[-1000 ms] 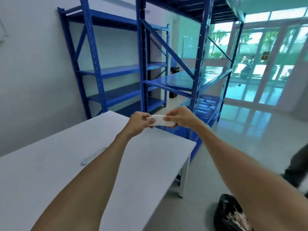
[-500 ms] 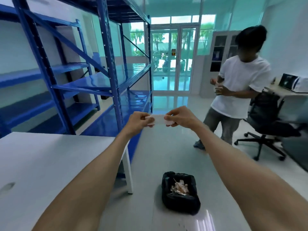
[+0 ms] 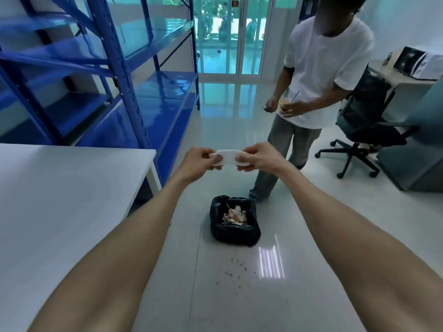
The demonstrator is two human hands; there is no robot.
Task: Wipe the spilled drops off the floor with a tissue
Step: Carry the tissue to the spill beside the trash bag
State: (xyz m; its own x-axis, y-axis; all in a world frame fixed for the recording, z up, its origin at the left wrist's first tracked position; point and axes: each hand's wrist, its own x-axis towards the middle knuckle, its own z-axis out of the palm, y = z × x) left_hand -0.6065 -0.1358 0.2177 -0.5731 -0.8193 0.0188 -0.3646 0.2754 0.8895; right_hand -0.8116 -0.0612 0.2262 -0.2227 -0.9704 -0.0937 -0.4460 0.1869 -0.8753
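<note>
White table [image 3: 60, 200] fills the left, blue shelving [image 3: 124, 75] behind it; the left hand [image 3: 200, 162] pinches one end of a folded white tissue [image 3: 226, 157] and the right hand [image 3: 260, 158] pinches the other, held in the air above a black bin bag [image 3: 233, 236]; dark drops [image 3: 236, 271] speckle the floor [image 3: 311, 236] just right of centre; a person in a white shirt [image 3: 321, 75] stands beyond.

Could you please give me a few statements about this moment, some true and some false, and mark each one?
1. Both hands hold the tissue. True.
2. The tissue is pressed onto the floor. False: it is held in the air, not touching the floor.
3. The spilled drops lie on the near side of the black bin. True.
4. The bin is empty. False: scraps lie inside it.
5. The left hand rests on the white table. False: it grips the tissue's left end.
</note>
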